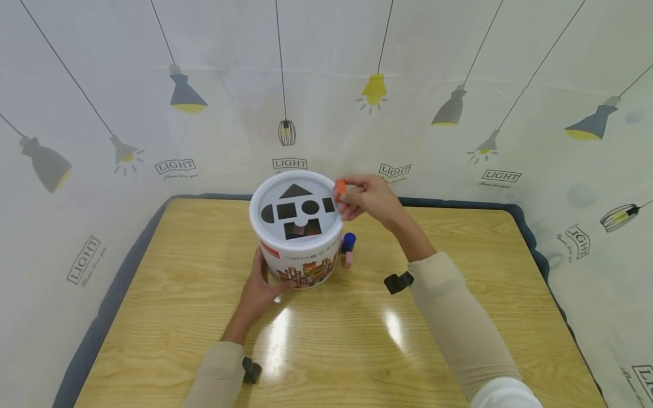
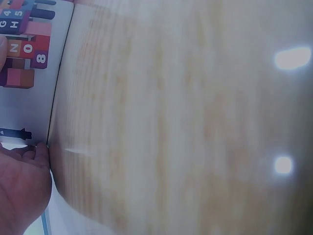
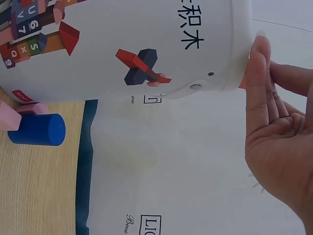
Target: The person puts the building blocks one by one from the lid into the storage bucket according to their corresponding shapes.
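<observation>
A white toy-block bucket stands upright on the table, its white lid cut with shaped holes. My left hand holds the bucket low on its left side, thumb across the printed front. In the left wrist view part of that hand shows at the bucket's bottom edge. Over the lid's right rim, my right hand pinches an orange block near the small rectangular hole. From the right wrist, that hand is beside the lid's edge, and the block is mostly hidden behind its fingers.
Close to the bucket's right side lie a blue cylinder and a pink block. Pink pieces show around the cylinder in the right wrist view. Behind the wooden table hangs a lamp-printed cloth.
</observation>
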`<state>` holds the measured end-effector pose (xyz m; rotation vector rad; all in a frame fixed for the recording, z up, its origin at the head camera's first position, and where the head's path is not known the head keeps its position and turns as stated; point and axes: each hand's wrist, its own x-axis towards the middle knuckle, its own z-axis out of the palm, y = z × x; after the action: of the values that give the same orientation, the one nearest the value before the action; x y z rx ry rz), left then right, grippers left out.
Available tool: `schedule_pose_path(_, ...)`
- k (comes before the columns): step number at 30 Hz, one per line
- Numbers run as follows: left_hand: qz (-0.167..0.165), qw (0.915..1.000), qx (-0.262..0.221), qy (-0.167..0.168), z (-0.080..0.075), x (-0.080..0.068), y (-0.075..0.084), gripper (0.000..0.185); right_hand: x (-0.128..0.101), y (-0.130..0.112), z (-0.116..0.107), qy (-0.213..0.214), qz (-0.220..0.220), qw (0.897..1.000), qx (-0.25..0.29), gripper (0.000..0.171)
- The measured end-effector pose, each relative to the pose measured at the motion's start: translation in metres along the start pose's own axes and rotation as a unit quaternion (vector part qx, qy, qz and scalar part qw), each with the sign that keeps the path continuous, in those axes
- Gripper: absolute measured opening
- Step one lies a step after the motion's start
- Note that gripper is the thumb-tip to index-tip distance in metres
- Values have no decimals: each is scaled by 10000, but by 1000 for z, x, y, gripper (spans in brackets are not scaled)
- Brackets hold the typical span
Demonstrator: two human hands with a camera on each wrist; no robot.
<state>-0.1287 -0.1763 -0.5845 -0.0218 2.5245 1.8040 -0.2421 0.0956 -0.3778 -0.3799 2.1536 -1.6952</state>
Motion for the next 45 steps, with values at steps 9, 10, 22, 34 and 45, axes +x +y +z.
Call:
schedule_pose_path(9, -18, 10000, 4, 4, 0, -2, 2, 120, 4, -5, 5, -293, 185, 9990, -267, 41)
schedule_pose_path(10, -58, 10000, -20, -17, 0, -3, 5, 120, 4, -6, 5, -341, 222, 9987, -312, 40)
schedule_pose_path(22, -133, 9997, -133, -144, -5, -12, 36, 119, 10, -10, 6, -541, 485, 9951, -667, 44)
schedule_pose_path(34, -76, 9999, 88, 33, 0, -3, 1, 122, 6, -12, 7, -542, 594, 9946, -658, 46)
schedule_pose_path(45, 48, 9999, -137, -18, 1, -2, 1, 122, 3, -7, 0, -188, 547, 9973, -450, 45)
